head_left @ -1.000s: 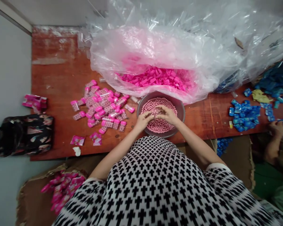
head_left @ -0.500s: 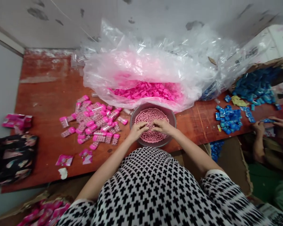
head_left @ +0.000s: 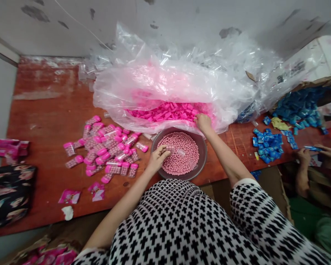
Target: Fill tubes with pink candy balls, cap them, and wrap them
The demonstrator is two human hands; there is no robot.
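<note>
My left hand (head_left: 157,159) is closed around a small clear bottle (head_left: 170,149) with pink candy-like balls in it, above the left side of a dark grey bowl (head_left: 202,162). Many loose pink balls (head_left: 176,164) fill the bowl, and two clear empty bottles (head_left: 181,152) lie on them. Beyond the bowl's far right rim, my right hand (head_left: 204,123) reaches to the mouth of a clear plastic bag (head_left: 160,82) and touches the bright pink caps (head_left: 173,111) in it. Its fingers are bent together; what they hold is hidden.
Filled, pink-capped bottles (head_left: 107,143) are heaped left of the bowl. Pink packets (head_left: 69,197) and a dark floral bag (head_left: 12,195) lie farther left. To the right is a pile of blue packets (head_left: 268,145); beyond it, a co-worker's hands (head_left: 303,156) hold a blue item.
My right hand has left the bowl and moved up and right to the pink caps. My left hand stays over the bowl, the filled bottle now showing in it.
</note>
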